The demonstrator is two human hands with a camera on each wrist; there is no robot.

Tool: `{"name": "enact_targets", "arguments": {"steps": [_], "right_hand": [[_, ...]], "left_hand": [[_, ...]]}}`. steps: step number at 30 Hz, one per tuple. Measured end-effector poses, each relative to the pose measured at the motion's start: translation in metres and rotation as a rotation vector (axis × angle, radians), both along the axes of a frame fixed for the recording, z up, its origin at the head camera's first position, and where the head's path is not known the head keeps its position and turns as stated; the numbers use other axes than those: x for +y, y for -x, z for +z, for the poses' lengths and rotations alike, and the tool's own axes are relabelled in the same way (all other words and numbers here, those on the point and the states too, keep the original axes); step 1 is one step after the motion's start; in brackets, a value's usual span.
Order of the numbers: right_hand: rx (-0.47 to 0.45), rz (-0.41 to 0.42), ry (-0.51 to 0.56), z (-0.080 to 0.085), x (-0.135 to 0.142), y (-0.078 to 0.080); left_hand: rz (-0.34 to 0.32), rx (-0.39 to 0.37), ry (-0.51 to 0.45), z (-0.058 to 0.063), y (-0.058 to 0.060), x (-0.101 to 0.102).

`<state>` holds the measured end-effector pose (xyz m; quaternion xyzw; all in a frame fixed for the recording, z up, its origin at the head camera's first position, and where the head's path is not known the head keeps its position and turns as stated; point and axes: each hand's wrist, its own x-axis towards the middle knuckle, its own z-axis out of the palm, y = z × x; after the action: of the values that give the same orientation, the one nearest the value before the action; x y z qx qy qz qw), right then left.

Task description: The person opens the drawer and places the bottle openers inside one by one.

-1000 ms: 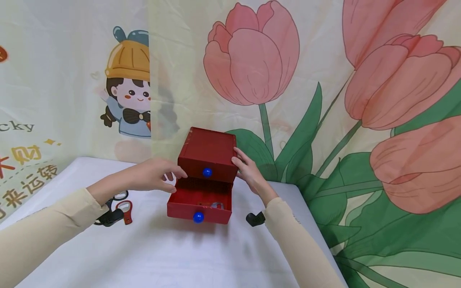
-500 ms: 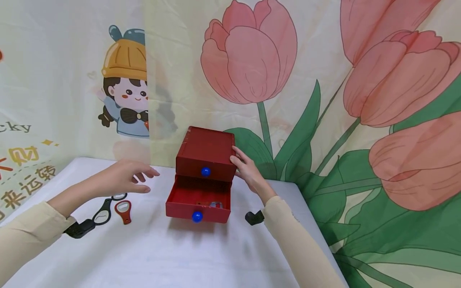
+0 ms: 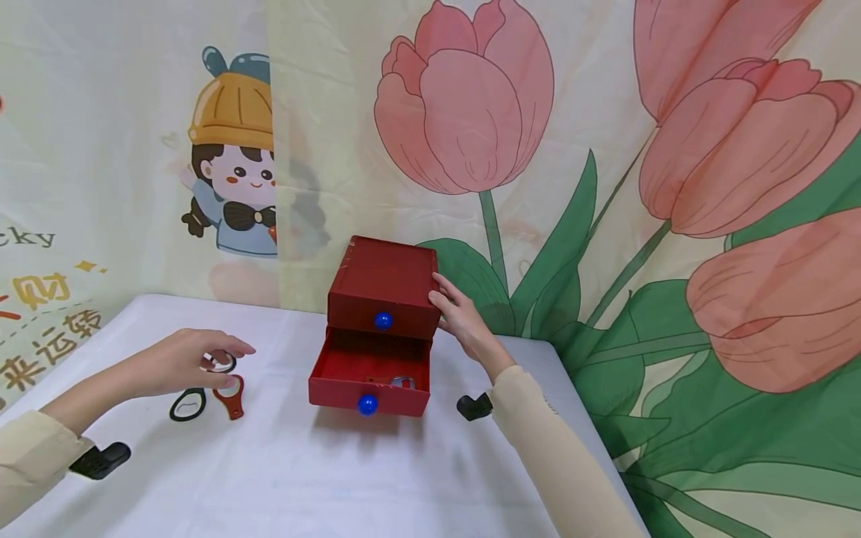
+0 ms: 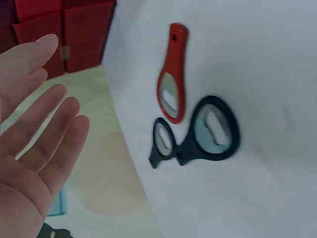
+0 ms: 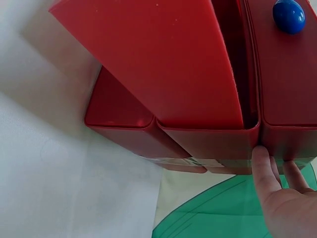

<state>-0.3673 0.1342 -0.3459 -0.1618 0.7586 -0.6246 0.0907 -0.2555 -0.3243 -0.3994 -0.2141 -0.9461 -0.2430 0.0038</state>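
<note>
A red cabinet (image 3: 386, 273) stands on the table with its open drawer (image 3: 336, 391) pulled out below the upper compartment. Inside the drawer lies a small metallic item (image 3: 403, 382), too small to identify. My right hand (image 3: 467, 317) rests against the cabinet's right side, its fingers fairly straight; the right wrist view shows the fingertips (image 5: 260, 158) touching that side wall. To the left, my left hand (image 3: 178, 362) hovers with nothing in it. Around it lie a red bottle opener (image 4: 174, 62) and two black bottle openers, one larger (image 4: 202, 134), one smaller (image 4: 154, 161).
Blue round knobs (image 3: 367, 405) stick out from the drawer fronts. White cloth (image 3: 269, 478) covers the table. A printed tulip curtain (image 3: 471, 119) hangs close behind the cabinet. Black wrist devices (image 3: 101, 461) show beneath both sleeves.
My left hand has moved away from the drawer, leftward and down, to above the bottle openers. My right hand stays on the cabinet, and the drawer remains pulled out.
</note>
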Motion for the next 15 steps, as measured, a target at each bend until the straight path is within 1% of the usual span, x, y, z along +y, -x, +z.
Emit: {"name": "enact_targets", "arguments": {"steps": [5,7,10,13,15], "right_hand": [[-0.005,-0.005,-0.005,0.001,-0.001,-0.001],[-0.007,-0.007,-0.005,0.001,-0.001,-0.001],[-0.008,-0.004,-0.005,0.001,0.000,-0.001],[-0.007,0.002,-0.003,0.001,0.000,0.000],[-0.007,0.002,-0.003,0.000,0.000,0.000]], "left_hand": [[-0.008,0.018,-0.015,-0.019,0.001,-0.014],[-0.022,0.007,-0.018,-0.026,0.003,-0.018],[-0.019,-0.037,-0.022,-0.036,0.006,-0.020],[-0.013,-0.065,-0.001,-0.046,0.011,-0.022],[-0.011,-0.065,0.017,-0.052,0.015,-0.022]]}}
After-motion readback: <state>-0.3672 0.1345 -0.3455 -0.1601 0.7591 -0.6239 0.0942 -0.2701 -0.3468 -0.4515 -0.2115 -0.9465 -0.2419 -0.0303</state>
